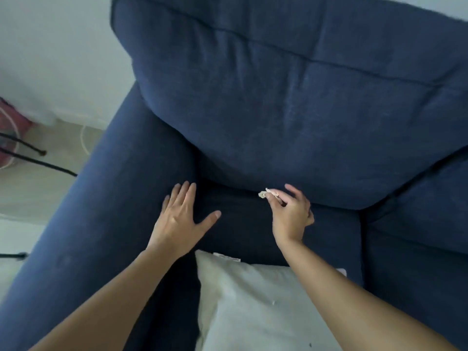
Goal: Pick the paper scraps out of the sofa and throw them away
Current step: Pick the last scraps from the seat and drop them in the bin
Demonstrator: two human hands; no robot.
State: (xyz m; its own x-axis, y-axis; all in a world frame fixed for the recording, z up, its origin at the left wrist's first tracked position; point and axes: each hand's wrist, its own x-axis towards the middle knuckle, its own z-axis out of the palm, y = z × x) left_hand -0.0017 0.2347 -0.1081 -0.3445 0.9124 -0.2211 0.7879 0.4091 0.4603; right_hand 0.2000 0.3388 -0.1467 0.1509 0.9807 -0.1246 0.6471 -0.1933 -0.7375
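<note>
A dark blue sofa point(291, 110) fills the view, its big back cushion leaning over the seat. My right hand point(291, 214) pinches a small crumpled pale paper scrap point(264, 193) between thumb and forefinger, right at the crease where the back cushion meets the seat. My left hand point(181, 216) lies flat with fingers spread on the seat beside the left armrest, holding nothing.
A white pillow point(253, 305) lies on the seat's front, under my forearms. The padded armrest point(101, 198) runs along the left. Beyond it are a pale floor, thin black furniture legs point(38, 160) and a white cord. A second seat cushion point(417, 262) adjoins on the right.
</note>
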